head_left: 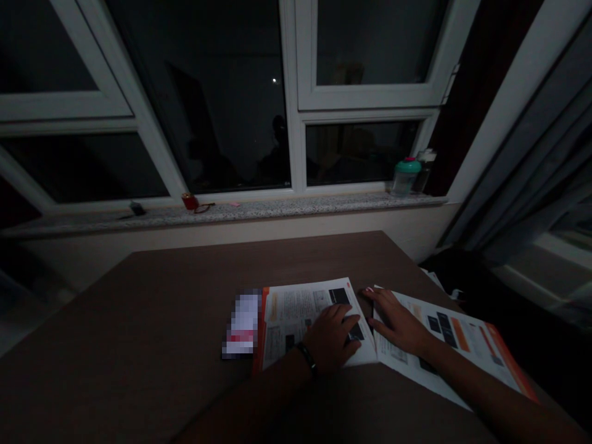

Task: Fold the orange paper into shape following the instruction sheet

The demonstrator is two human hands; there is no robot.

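Observation:
A printed booklet (291,302) with orange outer edges lies on the table. Its left and right parts meet near the bottom and spread apart toward the top, with a dark gap between them. On the left page rests my left hand (330,336), palm down, fingers spread and slightly bent, a dark band around the wrist. My right hand (400,320) lies over the inner edge of the right-hand page (456,333), its fingers stretched toward the gap and the thumb apart. Shadow hides part of the fingertips. Against the booklet's left edge is a phone-like pixelated rectangle (243,324).
The brown table (176,308) stands below a speckled windowsill (277,208). On the sill are a green-lidded bottle (406,176), a small red container (189,201) and a small dark object (137,208). A grey curtain (522,148) hangs at right. The room is dim.

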